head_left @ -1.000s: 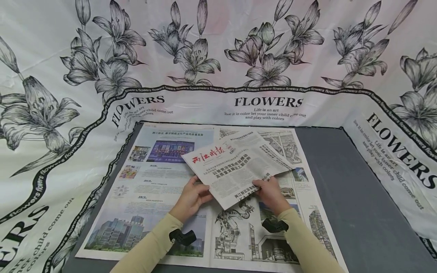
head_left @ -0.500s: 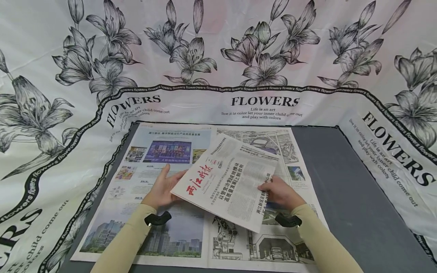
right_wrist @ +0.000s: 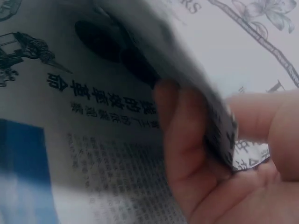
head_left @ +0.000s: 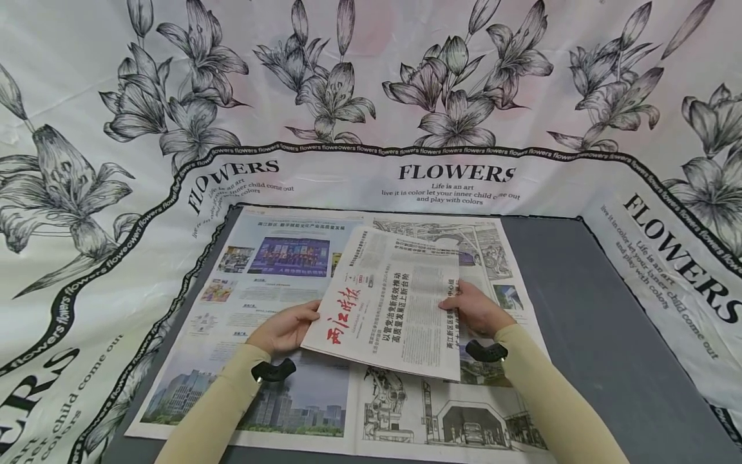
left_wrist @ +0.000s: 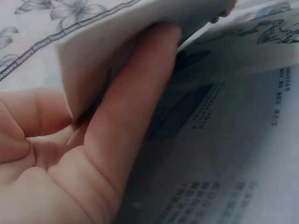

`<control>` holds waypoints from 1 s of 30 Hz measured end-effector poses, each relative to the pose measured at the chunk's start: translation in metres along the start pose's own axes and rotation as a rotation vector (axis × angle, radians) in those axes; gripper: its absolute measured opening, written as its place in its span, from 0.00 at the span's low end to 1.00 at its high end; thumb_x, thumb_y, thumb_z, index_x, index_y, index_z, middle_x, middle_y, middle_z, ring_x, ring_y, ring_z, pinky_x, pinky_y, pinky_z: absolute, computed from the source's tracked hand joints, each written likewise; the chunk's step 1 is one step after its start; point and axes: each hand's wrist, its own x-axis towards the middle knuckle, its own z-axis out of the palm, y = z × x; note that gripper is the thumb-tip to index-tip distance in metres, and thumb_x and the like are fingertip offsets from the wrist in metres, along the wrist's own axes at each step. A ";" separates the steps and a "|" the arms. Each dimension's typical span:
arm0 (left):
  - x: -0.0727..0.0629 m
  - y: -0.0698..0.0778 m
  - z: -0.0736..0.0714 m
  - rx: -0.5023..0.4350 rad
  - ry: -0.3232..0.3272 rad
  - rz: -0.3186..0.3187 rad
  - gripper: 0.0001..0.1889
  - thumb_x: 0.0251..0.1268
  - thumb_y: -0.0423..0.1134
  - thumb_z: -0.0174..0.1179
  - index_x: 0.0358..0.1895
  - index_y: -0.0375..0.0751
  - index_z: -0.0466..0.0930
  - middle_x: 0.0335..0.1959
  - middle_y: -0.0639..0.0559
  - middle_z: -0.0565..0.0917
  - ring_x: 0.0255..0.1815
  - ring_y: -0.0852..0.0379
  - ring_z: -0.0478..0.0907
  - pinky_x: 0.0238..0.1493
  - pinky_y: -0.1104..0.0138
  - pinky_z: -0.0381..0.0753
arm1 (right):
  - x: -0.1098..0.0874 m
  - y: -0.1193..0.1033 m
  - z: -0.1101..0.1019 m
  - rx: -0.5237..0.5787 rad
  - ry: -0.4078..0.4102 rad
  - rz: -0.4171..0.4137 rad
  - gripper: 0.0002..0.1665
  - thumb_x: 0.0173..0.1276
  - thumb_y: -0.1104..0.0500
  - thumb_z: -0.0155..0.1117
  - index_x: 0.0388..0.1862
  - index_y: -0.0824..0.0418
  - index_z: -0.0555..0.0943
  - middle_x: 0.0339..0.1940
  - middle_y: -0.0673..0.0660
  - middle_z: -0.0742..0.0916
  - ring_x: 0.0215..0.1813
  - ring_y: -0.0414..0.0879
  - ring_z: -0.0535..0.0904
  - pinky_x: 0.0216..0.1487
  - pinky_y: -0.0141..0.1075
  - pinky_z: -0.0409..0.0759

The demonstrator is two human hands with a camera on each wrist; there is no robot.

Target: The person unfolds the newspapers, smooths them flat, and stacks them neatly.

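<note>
A folded newspaper (head_left: 400,309) with a red masthead is held turned sideways between both hands, raised over an open newspaper spread. My left hand (head_left: 290,327) grips its left edge; in the left wrist view the thumb lies on one side of the folded edge and a finger (left_wrist: 135,102) reaches along the underside. My right hand (head_left: 478,310) pinches the right edge, thumb on top and fingers (right_wrist: 187,135) beneath, as the right wrist view shows. Most of the left hand's fingers are hidden under the paper.
The spread newspaper (head_left: 232,348) lies flat across a dark grey table (head_left: 603,348), with colour photos on its left page and line drawings on its right. A white flower-printed cloth (head_left: 348,180) stands around the back and sides. Each wrist wears a black band (head_left: 274,370).
The folded newspaper has rotated counter-clockwise, bringing the masthead to the left side. My left hand released its edge, opened beside it, then took hold again; my right hand kept its grip.
</note>
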 end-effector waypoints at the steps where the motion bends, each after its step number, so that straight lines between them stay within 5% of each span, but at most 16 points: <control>1: 0.001 -0.001 0.000 0.014 0.009 0.004 0.35 0.82 0.26 0.25 0.82 0.43 0.19 0.62 0.48 0.82 0.61 0.50 0.84 0.59 0.61 0.85 | 0.002 -0.001 0.000 -0.014 0.020 -0.006 0.38 0.73 0.71 0.57 0.78 0.66 0.54 0.56 0.59 0.85 0.47 0.44 0.88 0.50 0.45 0.88; 5: 0.007 -0.006 0.000 0.070 0.079 0.034 0.35 0.81 0.24 0.26 0.83 0.42 0.24 0.69 0.42 0.75 0.60 0.53 0.84 0.59 0.62 0.84 | 0.005 -0.005 -0.002 -0.077 0.140 0.004 0.46 0.75 0.68 0.57 0.84 0.59 0.46 0.68 0.69 0.77 0.52 0.49 0.87 0.51 0.45 0.87; 10: 0.015 -0.013 0.002 0.180 0.183 0.078 0.36 0.79 0.22 0.30 0.83 0.40 0.28 0.82 0.32 0.49 0.58 0.57 0.84 0.59 0.63 0.84 | 0.002 -0.021 -0.002 -0.302 0.348 0.017 0.52 0.76 0.60 0.60 0.86 0.56 0.39 0.78 0.74 0.65 0.69 0.66 0.76 0.61 0.53 0.82; 12: 0.019 -0.015 0.002 0.209 0.196 0.092 0.36 0.78 0.22 0.31 0.83 0.39 0.28 0.79 0.32 0.58 0.56 0.56 0.84 0.57 0.62 0.85 | 0.001 -0.029 0.002 -0.404 0.363 -0.005 0.49 0.76 0.59 0.60 0.86 0.56 0.43 0.79 0.72 0.64 0.74 0.69 0.70 0.65 0.57 0.78; 17: 0.023 -0.018 0.005 0.281 0.224 0.107 0.36 0.77 0.21 0.32 0.82 0.34 0.30 0.57 0.50 0.81 0.52 0.57 0.87 0.50 0.62 0.87 | -0.001 -0.042 0.038 -0.675 0.269 -0.146 0.42 0.74 0.57 0.63 0.82 0.59 0.57 0.79 0.70 0.67 0.75 0.69 0.68 0.66 0.60 0.76; 22: 0.025 -0.020 0.009 0.360 0.312 0.092 0.36 0.76 0.23 0.36 0.82 0.33 0.33 0.51 0.51 0.84 0.48 0.56 0.88 0.48 0.60 0.88 | 0.000 -0.038 0.096 -0.873 0.101 -0.384 0.41 0.68 0.57 0.69 0.77 0.65 0.66 0.74 0.68 0.74 0.72 0.65 0.73 0.70 0.58 0.74; 27: 0.029 -0.022 0.012 0.402 0.343 0.088 0.35 0.76 0.23 0.37 0.82 0.32 0.36 0.51 0.49 0.84 0.46 0.55 0.88 0.46 0.59 0.88 | -0.002 -0.028 0.144 -1.015 -0.069 -0.510 0.43 0.67 0.50 0.72 0.77 0.61 0.68 0.75 0.67 0.73 0.76 0.62 0.69 0.75 0.54 0.70; 30: 0.030 -0.024 0.013 0.414 0.345 0.086 0.34 0.76 0.23 0.37 0.82 0.31 0.38 0.49 0.51 0.85 0.45 0.56 0.88 0.45 0.60 0.88 | -0.003 -0.023 0.164 -1.072 -0.117 -0.571 0.42 0.66 0.47 0.73 0.75 0.58 0.70 0.72 0.67 0.75 0.71 0.60 0.74 0.68 0.52 0.76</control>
